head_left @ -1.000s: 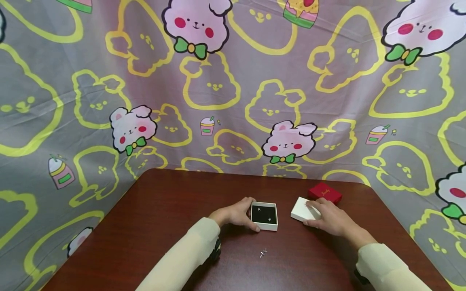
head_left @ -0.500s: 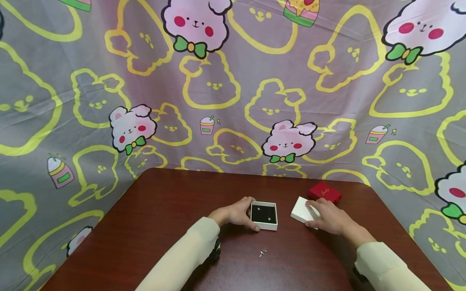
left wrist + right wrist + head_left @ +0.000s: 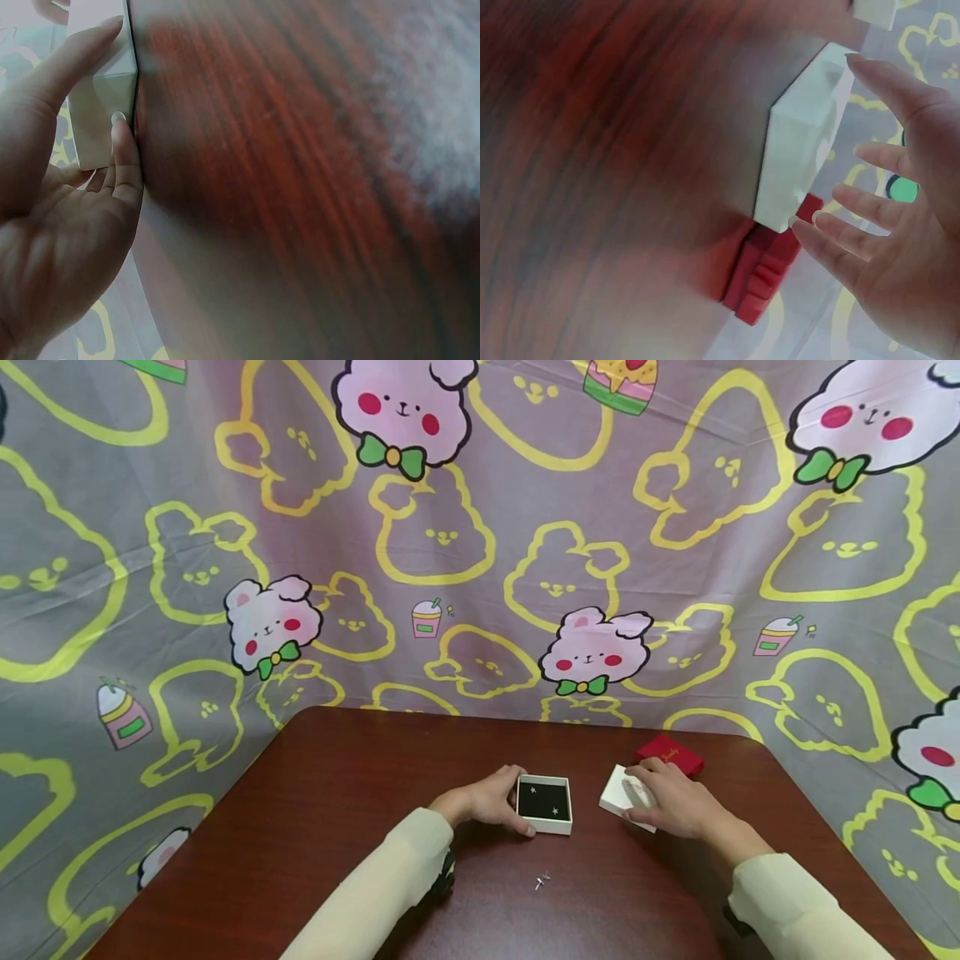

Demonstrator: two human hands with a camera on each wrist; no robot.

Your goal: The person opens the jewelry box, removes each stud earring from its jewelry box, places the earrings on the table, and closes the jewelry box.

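A small open white jewelry box [image 3: 544,828] with a black lining [image 3: 542,800] sits on the table, two tiny star-shaped pieces on the lining. My left hand [image 3: 491,797] grips its left side, thumb at the near wall; the left wrist view shows the thumb and fingers against the box [image 3: 97,127]. To the right lies a white square lid [image 3: 617,792], flat on the table. Over it my right hand [image 3: 678,802] is spread, partly covering it. In the right wrist view the fingers [image 3: 877,206] are apart around the lid [image 3: 799,150]; whether the fingertips touch it I cannot tell.
A red box [image 3: 671,755] with gold lettering lies just behind the lid. Small silver pieces [image 3: 542,882], seemingly cross-shaped, lie on the dark wooden table [image 3: 375,760] in front of the box. A patterned cloth [image 3: 450,527] hangs behind the table.
My right hand's fingers have loosened and shifted slightly up on the lid, so more of its top shows. The left hand and the jewelry box have stayed in place.
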